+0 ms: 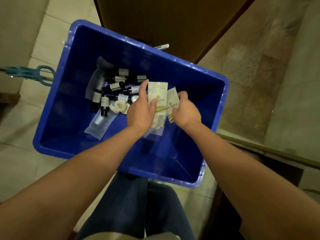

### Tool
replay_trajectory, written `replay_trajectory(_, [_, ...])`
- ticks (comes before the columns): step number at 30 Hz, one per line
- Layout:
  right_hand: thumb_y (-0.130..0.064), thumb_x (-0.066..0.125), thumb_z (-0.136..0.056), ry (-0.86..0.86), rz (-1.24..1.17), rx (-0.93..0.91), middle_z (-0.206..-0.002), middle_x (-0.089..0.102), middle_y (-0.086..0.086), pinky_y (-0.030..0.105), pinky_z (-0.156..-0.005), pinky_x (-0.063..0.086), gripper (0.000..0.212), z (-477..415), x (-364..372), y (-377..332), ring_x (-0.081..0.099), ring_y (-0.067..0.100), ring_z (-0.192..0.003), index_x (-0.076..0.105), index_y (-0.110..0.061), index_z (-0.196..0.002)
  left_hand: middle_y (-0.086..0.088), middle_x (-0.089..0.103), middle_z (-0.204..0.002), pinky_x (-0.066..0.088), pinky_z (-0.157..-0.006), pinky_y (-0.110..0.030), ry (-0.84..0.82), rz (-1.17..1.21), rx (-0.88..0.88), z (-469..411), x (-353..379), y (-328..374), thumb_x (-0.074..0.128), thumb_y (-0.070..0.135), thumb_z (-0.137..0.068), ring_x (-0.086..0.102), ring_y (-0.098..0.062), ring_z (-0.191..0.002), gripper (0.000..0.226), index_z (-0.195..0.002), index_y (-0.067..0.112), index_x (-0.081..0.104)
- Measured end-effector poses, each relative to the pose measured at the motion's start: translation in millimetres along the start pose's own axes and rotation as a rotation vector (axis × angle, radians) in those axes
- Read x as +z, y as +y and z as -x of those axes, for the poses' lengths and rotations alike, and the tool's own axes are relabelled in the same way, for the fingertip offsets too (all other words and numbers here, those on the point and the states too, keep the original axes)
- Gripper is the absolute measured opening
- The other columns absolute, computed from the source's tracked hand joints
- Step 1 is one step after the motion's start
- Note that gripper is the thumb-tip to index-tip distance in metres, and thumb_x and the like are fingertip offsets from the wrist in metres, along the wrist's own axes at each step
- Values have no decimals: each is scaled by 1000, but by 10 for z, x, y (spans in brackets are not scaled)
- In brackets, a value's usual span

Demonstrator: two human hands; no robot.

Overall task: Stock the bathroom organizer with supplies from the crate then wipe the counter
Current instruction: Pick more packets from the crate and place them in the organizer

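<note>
Crate (190, 78): blue plastic, on the tiled floor (19, 163), tilted in view, directly ahead of the knees.
Left hand (140, 111): above the crate's middle, thumb pressed across the front of a tall sachet (156, 94), fingers behind it; more pale packets (154, 129) bunched beneath the palm.
Right hand (186, 110): just beside the left, fingers curled, pinching a shorter sachet (172, 103) that overlaps the tall one's edge.
Bottles (114, 86): small, dark, white-labelled, lying jumbled on the crate bottom left of the hands; some partly hidden by the left hand.
Soap packets (119, 105): round, pale, touching the bottles, near the left wrist.
Clear sleeve (100, 122): flat on the crate bottom, below the bottles.
Cloth (99, 75): dark grey, folded, against the far side of the bottle heap.
Teal handle (34, 73): outside the crate, touching or nearly touching its left rim.
White object (161, 46): beyond the far rim, mostly hidden.
Stone surface (251, 75): speckled, right of the crate.
Jeans (138, 205): lower edge of view, near rim overlapping them.
</note>
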State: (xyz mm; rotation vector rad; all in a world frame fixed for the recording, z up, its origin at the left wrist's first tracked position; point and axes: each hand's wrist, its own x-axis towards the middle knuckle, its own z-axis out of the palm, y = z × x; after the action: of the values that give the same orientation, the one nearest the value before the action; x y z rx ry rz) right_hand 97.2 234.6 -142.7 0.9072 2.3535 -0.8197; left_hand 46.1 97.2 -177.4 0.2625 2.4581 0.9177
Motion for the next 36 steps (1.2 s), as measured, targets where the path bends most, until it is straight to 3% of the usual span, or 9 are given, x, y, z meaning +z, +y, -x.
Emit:
replay_trajectory(5, [-6,50,-89,98,-129,-86,-76,58,0,39,-51,47,62,586,-208,-3,57,22,-61,21,-21,-142,-1,50,-61,36,-40,-32,-67,73,133,289,-222,313,44,25,-100,44,-15,-46,74,-148,50,-7])
replay_trajectory(8, [-4,46,-90,174,-193,-103,-84,61,2,40,-51,46,52,949,-305,55,58,22,-63,30,-26,-134,1,46,-62,33,-44,-32,-106,104,212,507,-338,477,41,25,-101,40,-11,-47,66,-148,53,5])
replay_trajectory(12, [-8,48,-92,247,-235,-51,-106,64,4,49,-68,56,43,1500,-459,210,64,25,-82,35,-30,-127,7,58,-127,51,-60,-29,-157,158,288,865,-410,787,45,22,-101,54,-2,-65,56,-149,42,24])
replay_trajectory(15, [-11,54,-93,320,-377,-11,-104,63,-5,41,-67,60,44,1900,-609,380,66,13,-81,36,-34,-125,12,47,-141,50,-71,-14,-205,200,348,1150,-429,1073,46,21,-100,57,7,-92,57,-149,39,25])
replay_trajectory(20, [-6,61,-83,518,-578,13,-96,63,-11,29,-61,54,50,2609,-896,742,65,8,-78,40,-32,-120,13,51,-134,55,-69,-28,-356,235,450,1685,-409,1624,52,18,-95,62,-8,-95,62,-145,45,27])
replay_trajectory(24, [-1,64,-75,629,-710,42,-98,63,-12,34,-67,58,58,3173,-1107,1050,67,10,-80,40,-36,-115,8,51,-134,60,-78,-37,-488,244,586,2092,-397,2108,63,13,-89,63,-10,-103,68,-143,42,34])
replay_trajectory(28, [-5,67,-71,739,-768,56,-104,63,-10,33,-68,59,61,3701,-1290,1361,67,9,-85,39,-37,-114,3,53,-131,59,-83,-36,-586,221,722,2502,-344,2590,71,10,-84,63,-13,-106,65,-138,32,45])
replay_trajectory(33, [-5,69,-68,902,-843,117,-106,62,-10,32,-74,58,64,4305,-1435,1741,65,8,-89,39,-37,-115,11,58,-107,58,-71,-21,-686,187,857,3006,-177,3132,78,8,-76,66,-7,-91,65,-132,29,52])
replay_trajectory(36, [-3,69,-69,1004,-892,173,-109,63,-7,36,-73,59,63,4646,-1440,1957,67,11,-90,40,-37,-114,9,62,-104,57,-77,-26,-787,145,931,3265,10,3412,79,6,-74,66,-10,-87,67,-133,24,54])
